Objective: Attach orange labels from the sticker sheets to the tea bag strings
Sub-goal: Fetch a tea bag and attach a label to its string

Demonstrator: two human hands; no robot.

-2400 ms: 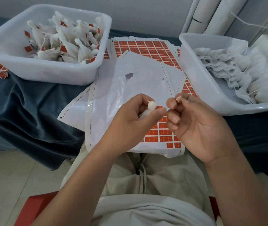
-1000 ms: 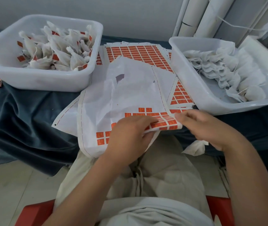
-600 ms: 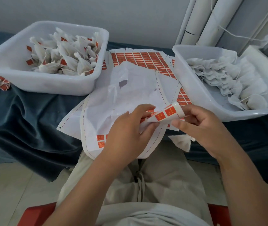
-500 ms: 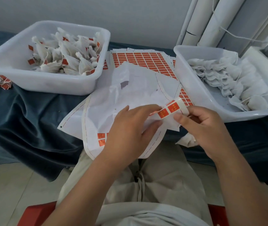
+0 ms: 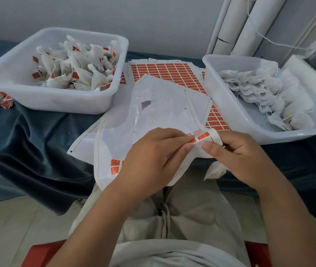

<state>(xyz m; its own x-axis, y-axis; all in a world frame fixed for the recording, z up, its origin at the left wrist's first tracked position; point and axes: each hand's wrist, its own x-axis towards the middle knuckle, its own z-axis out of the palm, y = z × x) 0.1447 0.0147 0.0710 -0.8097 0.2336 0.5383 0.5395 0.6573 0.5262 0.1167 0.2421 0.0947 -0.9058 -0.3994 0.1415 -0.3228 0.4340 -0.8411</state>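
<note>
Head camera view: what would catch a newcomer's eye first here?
At centre, the left hand and right hand pinch the curled corner of a sticker sheet, orange labels showing. A white tub of labelled tea bags sits upper left, a second tub of plain tea bags upper right.

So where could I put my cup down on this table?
Free: the bare blue cloth in front of the left tub, left of the sticker sheets. Crowded: between it and the right tub, where sheets cover the cloth; both tubs hold tea bags.
</note>
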